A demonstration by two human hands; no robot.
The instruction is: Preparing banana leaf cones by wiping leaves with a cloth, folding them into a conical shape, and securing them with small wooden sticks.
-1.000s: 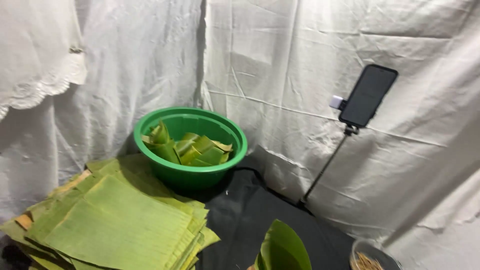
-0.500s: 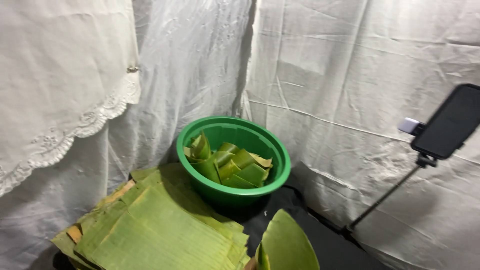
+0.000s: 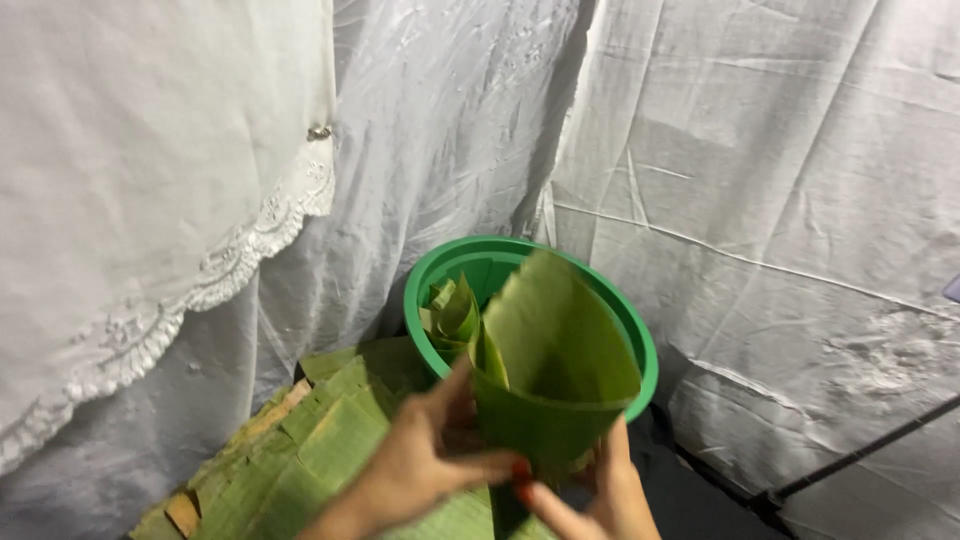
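Here a rolled green leaf cone (image 3: 555, 365) stands upright, mouth up, in front of the green basin (image 3: 640, 345). Both hands pinch its lower part: the left hand (image 3: 420, 465) wraps the side, the right hand (image 3: 600, 495) clasps the base. The shaping step seems underway; holding the overlap tight matters. Flat leaves (image 3: 300, 460) lie stacked beside it.

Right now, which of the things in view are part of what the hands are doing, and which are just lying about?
In hand:
left hand
right hand
rolled leaf cone, held by both

Lying about:
green basin with folded leaves
stack of flat leaves
white cloth backdrop
black stand leg
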